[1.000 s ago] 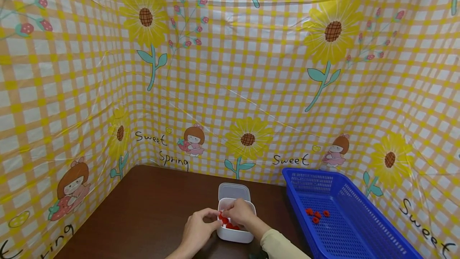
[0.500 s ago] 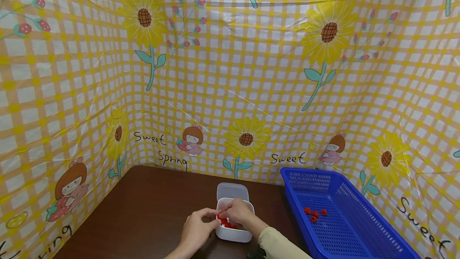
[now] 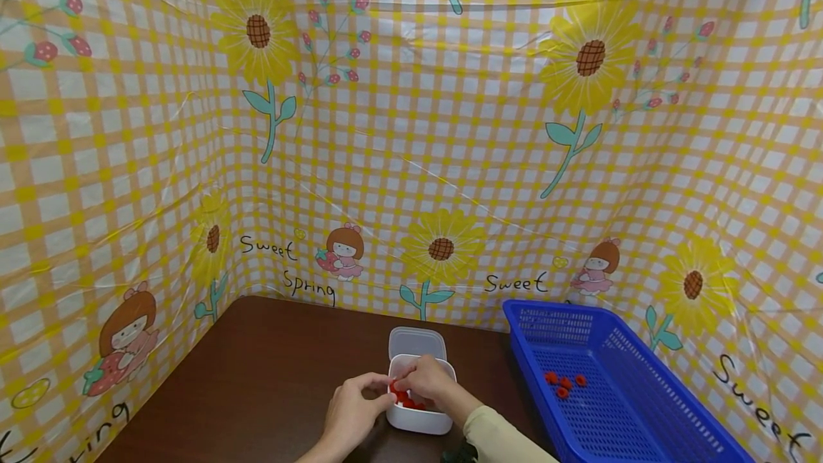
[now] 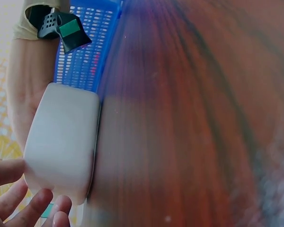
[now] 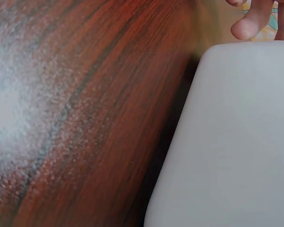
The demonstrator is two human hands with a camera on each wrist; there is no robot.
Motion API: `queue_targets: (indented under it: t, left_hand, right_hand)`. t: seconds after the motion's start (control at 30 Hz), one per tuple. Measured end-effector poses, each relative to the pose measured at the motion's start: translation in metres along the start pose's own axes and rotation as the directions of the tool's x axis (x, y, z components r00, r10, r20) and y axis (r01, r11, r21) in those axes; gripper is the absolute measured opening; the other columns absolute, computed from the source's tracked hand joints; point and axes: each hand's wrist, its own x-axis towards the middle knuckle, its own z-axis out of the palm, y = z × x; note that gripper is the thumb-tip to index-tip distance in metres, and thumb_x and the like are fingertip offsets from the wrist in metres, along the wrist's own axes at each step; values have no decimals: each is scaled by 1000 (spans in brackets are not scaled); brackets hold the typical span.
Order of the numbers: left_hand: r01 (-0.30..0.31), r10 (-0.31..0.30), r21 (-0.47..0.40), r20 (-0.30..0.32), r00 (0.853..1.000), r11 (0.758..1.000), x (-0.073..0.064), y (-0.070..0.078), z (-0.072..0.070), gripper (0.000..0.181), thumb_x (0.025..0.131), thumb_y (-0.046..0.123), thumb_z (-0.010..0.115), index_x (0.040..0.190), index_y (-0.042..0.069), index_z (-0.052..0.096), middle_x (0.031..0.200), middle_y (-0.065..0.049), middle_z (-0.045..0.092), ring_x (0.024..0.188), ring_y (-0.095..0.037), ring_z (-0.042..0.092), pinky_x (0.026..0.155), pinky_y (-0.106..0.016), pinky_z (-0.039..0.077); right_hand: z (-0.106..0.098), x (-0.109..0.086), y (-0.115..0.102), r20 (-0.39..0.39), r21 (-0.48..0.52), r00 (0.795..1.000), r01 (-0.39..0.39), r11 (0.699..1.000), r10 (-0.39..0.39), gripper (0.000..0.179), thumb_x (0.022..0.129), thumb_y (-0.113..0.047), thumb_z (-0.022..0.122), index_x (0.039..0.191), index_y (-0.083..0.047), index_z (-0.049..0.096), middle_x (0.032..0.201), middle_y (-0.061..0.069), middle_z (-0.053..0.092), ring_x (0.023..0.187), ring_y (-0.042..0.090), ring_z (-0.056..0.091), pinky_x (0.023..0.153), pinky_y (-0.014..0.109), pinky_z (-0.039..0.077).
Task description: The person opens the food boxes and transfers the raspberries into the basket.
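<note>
A white box (image 3: 419, 421) with rounded corners stands on the dark brown table, its translucent lid (image 3: 416, 344) folded back behind it. Inside lie several small red pieces (image 3: 408, 401), too small to identify. My left hand (image 3: 352, 407) is at the box's left rim, thumb and forefinger bent around the edge; its other fingers (image 4: 35, 208) show loosely bent beside the box in the left wrist view. Reaching in from the right, my right hand (image 3: 427, 379) has its fingertips down in the box, pinching a red piece near the left rim. Its fingertips are partly hidden.
To the right stands a blue perforated basket (image 3: 617, 406), with several small red raspberry-like pieces (image 3: 565, 383) on its floor. A checked sunflower-print cloth (image 3: 411, 163) rises behind and at both sides of the table (image 3: 276, 363). A dark wrist device (image 4: 66, 29) sits on my right wrist.
The head view shifts slightly. Both hands stay at the box, with only small movements of the right fingers among the red pieces. The basket's contents look the same.
</note>
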Motion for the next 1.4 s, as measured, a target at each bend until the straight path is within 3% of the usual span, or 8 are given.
queue_targets:
  t: [0.2,0.4,0.6,0.7,0.9,1.1,1.2,1.4]
  left_hand:
    - [18,-18,10,7,1000,1000,0,1,1,22,82,30,80,103,22,77,86,13,70,74,-7,58,62,-30,41]
    - [32,-33,17,7,999,999,2,0,0,22,82,31,80,102,22,77,86,14,70,76,-9,59,64,-32,42]
    - [40,-40,21,4,999,999,1,0,1,23,82,33,80,102,22,77,86,13,70,74,-8,58,63,-31,41]
    - [41,-42,25,6,999,999,0,1,1,23,82,33,80,102,22,77,86,12,70,71,-8,56,61,-30,41]
    - [32,-32,33,4,999,999,0,2,0,22,81,32,80,102,24,77,85,14,70,66,-6,54,58,-29,40]
    - [25,-25,30,3,1000,999,-1,2,1,23,80,32,81,101,25,77,86,13,70,70,-6,55,59,-29,40]
    - [21,-21,24,-3,1000,999,-2,2,1,23,80,32,82,101,24,77,86,12,70,71,-7,55,60,-29,40]
    - [36,-36,23,-1,999,999,-1,2,2,24,80,31,82,102,21,78,85,11,70,69,-7,54,59,-28,40]
  right_hand:
    - [-2,2,1,14,-10,1000,13,1000,-12,6,86,-6,74,87,-2,79,56,-3,52,40,6,31,39,18,27]
    - [-5,7,-2,5,-80,998,62,995,-62,7,85,-8,75,87,-2,79,66,1,65,52,9,43,43,20,31]
    - [-18,4,-10,5,-102,1000,28,994,-28,14,87,-13,75,96,-3,80,76,11,72,43,8,28,40,20,27]
    - [-25,1,-15,5,-85,1000,17,996,-16,16,88,-14,75,98,-3,79,77,10,70,45,8,26,41,22,28]
    - [-35,-2,-24,-4,-20,1000,13,1000,-14,13,87,-10,74,96,-2,79,61,-2,52,45,7,18,42,20,22]
    - [-53,-3,-29,-3,-14,1000,12,1000,-12,12,89,-11,73,97,-4,79,83,7,71,42,6,17,40,20,21]
    - [-64,-2,-30,-32,-5,999,-14,1000,13,12,89,-11,73,97,-4,79,73,2,66,42,6,17,41,21,21]
    - [-91,-3,-32,-104,13,993,-50,999,51,16,90,-11,72,103,-3,78,48,-6,28,43,9,14,41,24,18]
